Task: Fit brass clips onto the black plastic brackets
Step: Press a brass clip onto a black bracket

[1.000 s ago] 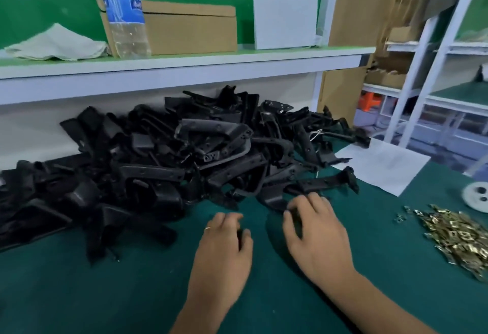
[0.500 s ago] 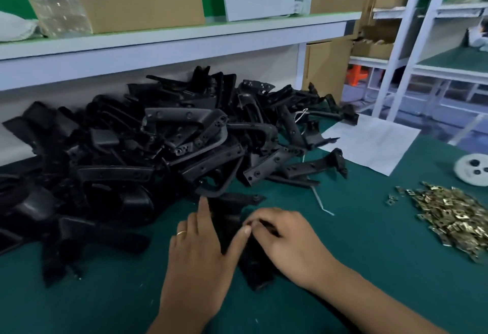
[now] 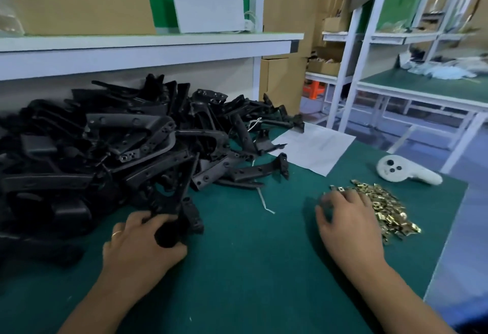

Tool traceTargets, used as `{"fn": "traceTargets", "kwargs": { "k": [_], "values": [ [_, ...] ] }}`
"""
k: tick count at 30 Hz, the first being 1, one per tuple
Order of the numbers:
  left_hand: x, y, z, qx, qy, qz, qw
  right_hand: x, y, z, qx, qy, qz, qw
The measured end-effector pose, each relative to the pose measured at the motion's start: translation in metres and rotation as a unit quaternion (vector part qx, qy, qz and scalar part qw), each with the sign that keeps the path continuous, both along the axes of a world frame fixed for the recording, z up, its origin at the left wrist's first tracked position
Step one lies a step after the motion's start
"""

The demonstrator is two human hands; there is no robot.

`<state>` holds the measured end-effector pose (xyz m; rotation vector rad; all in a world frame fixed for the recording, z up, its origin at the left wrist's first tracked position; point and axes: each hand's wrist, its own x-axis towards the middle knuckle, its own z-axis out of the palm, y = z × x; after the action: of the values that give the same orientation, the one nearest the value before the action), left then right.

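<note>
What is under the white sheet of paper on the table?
The white sheet of paper lies flat on the green table mat. Its left edge touches the pile of black brackets. Whatever might lie beneath it is covered.

Left hand point(image 3: 140, 244) curled in a grip, right hand point(image 3: 348, 220) palm down — fingers spread, blurred

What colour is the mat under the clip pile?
Dark green mat, clearest in the head view around the brass clips.

1 head view is given: the bench point(image 3: 250, 267) is looked down on closely, forward toward the shelf point(image 3: 148, 48) at upper left.
</note>
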<state>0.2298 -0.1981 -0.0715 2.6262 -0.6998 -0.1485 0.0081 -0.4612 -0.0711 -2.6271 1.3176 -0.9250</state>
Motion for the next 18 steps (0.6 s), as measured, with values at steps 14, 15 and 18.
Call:
{"fn": "traceTargets", "kwargs": {
  "k": [14,15,18],
  "values": [
    [-0.053,-0.037,-0.009,0.001,-0.207,-0.157,0.966,0.001,-0.022,-0.003,-0.066,0.155,-0.127,0.978],
    [-0.057,-0.04,-0.009,-0.012,-0.204,-0.187,0.961,0.003,-0.022,-0.003,-0.058,0.147,-0.116,0.981],
    [-0.055,-0.044,-0.012,-0.056,-0.208,-0.236,0.948,0.011,-0.018,-0.005,-0.05,0.115,-0.046,0.991]
  ]
}}
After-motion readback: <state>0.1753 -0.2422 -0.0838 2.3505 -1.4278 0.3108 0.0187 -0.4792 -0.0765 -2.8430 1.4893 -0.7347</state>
